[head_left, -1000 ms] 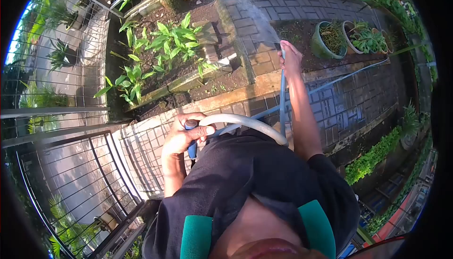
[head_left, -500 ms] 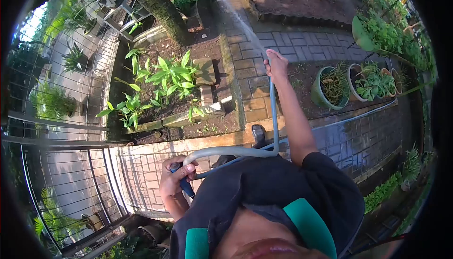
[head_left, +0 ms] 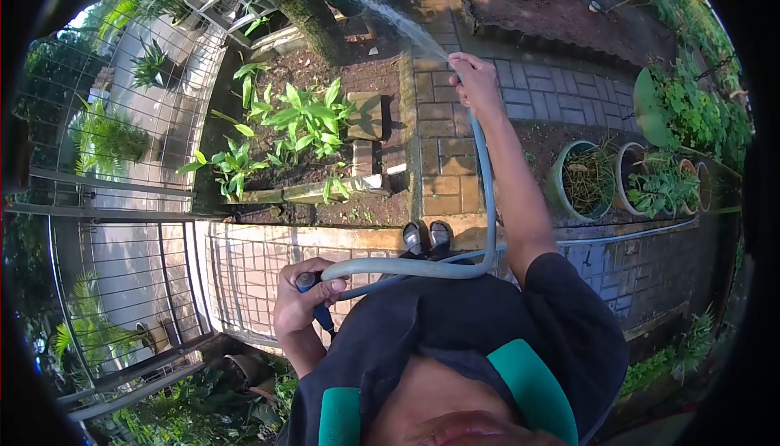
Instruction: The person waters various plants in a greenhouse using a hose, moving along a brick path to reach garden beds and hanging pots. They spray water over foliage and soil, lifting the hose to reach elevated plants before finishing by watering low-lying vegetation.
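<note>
Right hand (head_left: 474,80) on grey-blue rubber hose (head_left: 486,194) raised from mid-frame to upper centre, thin water jet (head_left: 398,19) swung toward upper left, left hand (head_left: 305,300) lowered toward lower left, pair of dark shoes (head_left: 428,237) now exposed at centre, round green plant pots (head_left: 587,179) displaced from upper right to right edge.

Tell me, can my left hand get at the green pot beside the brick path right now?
Probably not. The left hand is shut on the hose close to the body, and the green pot sits on the other side, beyond the outstretched right arm and the hose loop.
</note>
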{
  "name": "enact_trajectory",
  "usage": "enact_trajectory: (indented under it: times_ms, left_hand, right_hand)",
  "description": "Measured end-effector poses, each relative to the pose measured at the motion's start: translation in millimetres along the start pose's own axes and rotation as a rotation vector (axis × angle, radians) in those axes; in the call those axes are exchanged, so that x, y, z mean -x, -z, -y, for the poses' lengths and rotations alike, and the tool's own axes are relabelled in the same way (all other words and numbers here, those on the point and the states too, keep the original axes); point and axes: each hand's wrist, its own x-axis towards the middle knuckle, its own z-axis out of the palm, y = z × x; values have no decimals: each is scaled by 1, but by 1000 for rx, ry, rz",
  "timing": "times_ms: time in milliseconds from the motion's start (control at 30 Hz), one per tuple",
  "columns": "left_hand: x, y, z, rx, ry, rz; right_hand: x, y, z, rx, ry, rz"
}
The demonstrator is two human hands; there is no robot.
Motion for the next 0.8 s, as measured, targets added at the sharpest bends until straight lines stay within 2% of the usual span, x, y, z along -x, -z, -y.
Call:
enact_trajectory:
  times_ms: [300,567,800]
  left_hand:
    - [-33,21,-3,18,-80,-6]
    - [-73,15,-37,-81,-100,157]
    - [-151,-1,-71,-188,-128,290]
  right_hand:
    - [-36,-39,24,195,73,9]
    - [-90,-84,52,408,131,62]
    - [-152,-103,64,582,162,48]
